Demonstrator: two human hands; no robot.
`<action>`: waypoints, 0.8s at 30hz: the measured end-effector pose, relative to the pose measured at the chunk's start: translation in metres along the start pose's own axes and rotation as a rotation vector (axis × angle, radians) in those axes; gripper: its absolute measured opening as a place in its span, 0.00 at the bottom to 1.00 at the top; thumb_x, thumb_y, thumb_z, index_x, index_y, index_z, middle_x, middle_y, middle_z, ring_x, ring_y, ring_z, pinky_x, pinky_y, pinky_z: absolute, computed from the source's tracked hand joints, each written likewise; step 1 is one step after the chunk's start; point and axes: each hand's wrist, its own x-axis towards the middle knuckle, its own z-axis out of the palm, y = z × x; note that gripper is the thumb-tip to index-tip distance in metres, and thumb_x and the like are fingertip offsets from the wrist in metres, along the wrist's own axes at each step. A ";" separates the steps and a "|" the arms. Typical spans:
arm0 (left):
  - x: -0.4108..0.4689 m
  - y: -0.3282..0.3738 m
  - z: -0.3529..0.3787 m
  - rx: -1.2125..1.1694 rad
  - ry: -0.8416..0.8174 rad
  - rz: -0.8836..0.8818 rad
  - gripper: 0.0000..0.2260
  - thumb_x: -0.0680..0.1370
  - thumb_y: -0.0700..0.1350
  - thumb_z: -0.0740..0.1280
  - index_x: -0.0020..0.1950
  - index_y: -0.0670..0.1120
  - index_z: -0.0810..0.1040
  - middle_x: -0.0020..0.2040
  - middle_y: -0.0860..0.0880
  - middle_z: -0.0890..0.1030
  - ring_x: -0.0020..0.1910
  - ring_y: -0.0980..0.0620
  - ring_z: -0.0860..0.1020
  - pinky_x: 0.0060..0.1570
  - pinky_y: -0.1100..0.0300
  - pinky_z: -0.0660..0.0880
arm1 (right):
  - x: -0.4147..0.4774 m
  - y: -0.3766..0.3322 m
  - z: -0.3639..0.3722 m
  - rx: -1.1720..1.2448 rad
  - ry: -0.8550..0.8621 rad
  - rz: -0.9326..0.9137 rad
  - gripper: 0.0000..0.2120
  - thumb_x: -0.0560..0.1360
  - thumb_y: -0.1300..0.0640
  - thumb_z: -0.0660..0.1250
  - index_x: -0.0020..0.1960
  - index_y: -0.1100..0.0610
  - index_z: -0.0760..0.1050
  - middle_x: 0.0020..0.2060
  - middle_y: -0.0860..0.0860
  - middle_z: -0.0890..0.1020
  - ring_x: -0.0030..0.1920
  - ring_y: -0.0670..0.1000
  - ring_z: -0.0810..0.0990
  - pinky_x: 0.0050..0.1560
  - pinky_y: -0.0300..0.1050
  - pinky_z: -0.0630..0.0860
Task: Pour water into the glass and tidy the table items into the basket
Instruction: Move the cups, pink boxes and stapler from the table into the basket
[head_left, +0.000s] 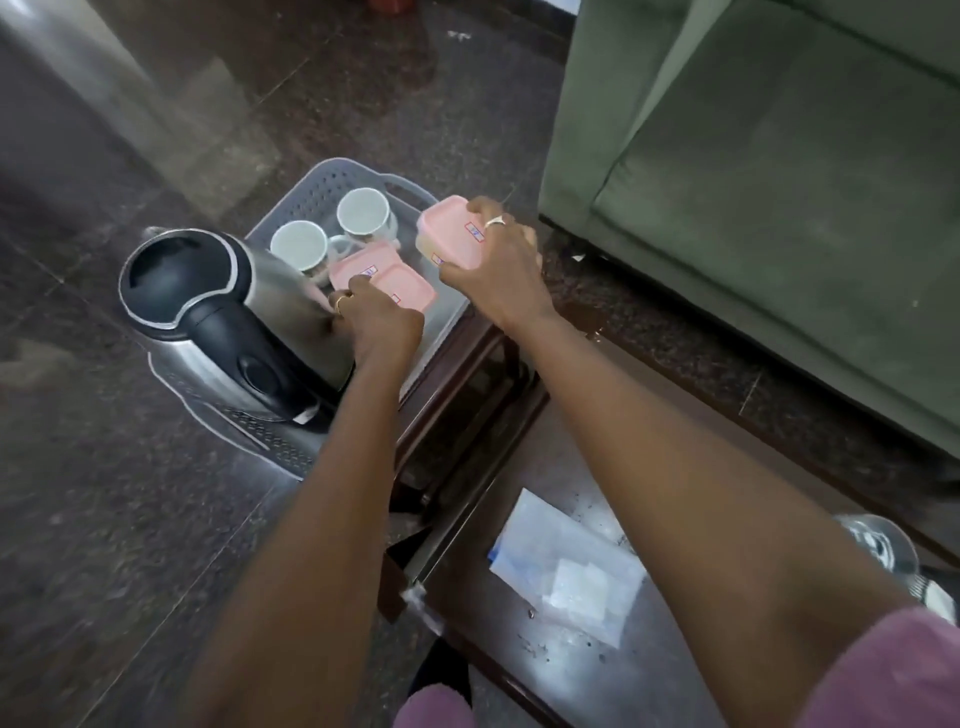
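Observation:
A grey perforated basket (332, 179) sits on the end of a dark table. Inside it stand a steel and black electric kettle (208, 306), two white cups (298, 247) (363, 210) and two pink-lidded boxes (402, 286) lying flat. My left hand (379, 322) rests on the nearer of those boxes, its fingers curled over the lid's edge. My right hand (493, 265) grips a third pink-lidded box (449, 223) above the basket's right rim. A clear glass (878, 540) stands at the table's lower right, partly behind my right arm.
A clear plastic bag (571, 571) with white packets lies on the dark table (519, 654). A green sofa (779, 182) stands to the right, close to the table. Dark stone floor (104, 467) spreads to the left and behind the basket.

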 end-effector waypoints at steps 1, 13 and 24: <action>0.007 -0.002 0.001 0.061 -0.031 0.005 0.26 0.72 0.38 0.65 0.69 0.41 0.62 0.69 0.37 0.63 0.67 0.38 0.66 0.65 0.54 0.66 | 0.007 -0.003 0.007 -0.042 -0.016 -0.010 0.31 0.67 0.49 0.69 0.67 0.53 0.64 0.61 0.54 0.75 0.61 0.59 0.68 0.62 0.54 0.66; 0.036 -0.024 0.033 0.516 -0.181 0.088 0.27 0.75 0.45 0.64 0.70 0.35 0.59 0.70 0.37 0.64 0.69 0.40 0.62 0.67 0.55 0.60 | 0.055 0.015 0.078 -0.619 -0.092 -0.093 0.24 0.75 0.58 0.64 0.68 0.61 0.64 0.65 0.59 0.69 0.66 0.60 0.67 0.66 0.51 0.65; 0.034 -0.027 0.036 0.673 -0.110 0.131 0.21 0.77 0.42 0.62 0.66 0.32 0.66 0.68 0.34 0.67 0.66 0.39 0.66 0.65 0.52 0.63 | 0.052 0.021 0.088 -0.647 -0.039 -0.084 0.17 0.78 0.60 0.56 0.66 0.62 0.69 0.72 0.55 0.61 0.68 0.59 0.63 0.68 0.51 0.62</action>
